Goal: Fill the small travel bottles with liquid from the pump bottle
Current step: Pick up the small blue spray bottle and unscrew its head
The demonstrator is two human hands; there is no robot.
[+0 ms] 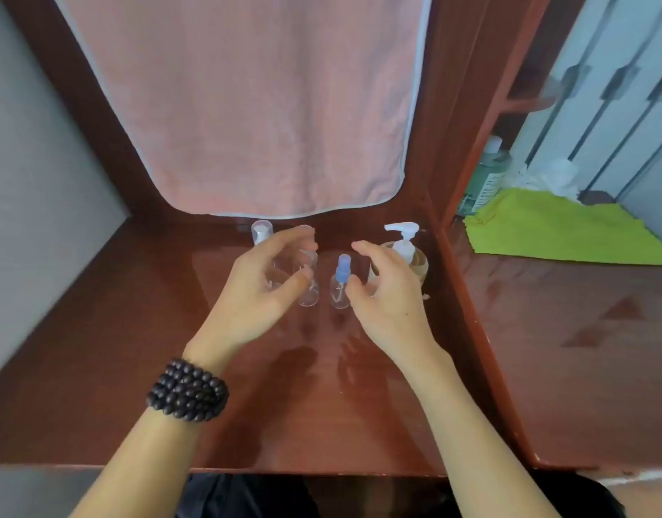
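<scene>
At frame centre, the upright blue-capped spray bottle (pixel 339 281) stands just left of the right hand (pixel 387 293), nearer than the left hand (pixel 262 284); both hands' fingers are curled apart, gripping nothing.

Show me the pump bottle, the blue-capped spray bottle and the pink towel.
pump bottle (pixel 404 244), head view, on the white pump neck.
blue-capped spray bottle (pixel 343 266), head view, on the blue cap.
pink towel (pixel 254 102), head view, on the middle of the cloth.
</scene>
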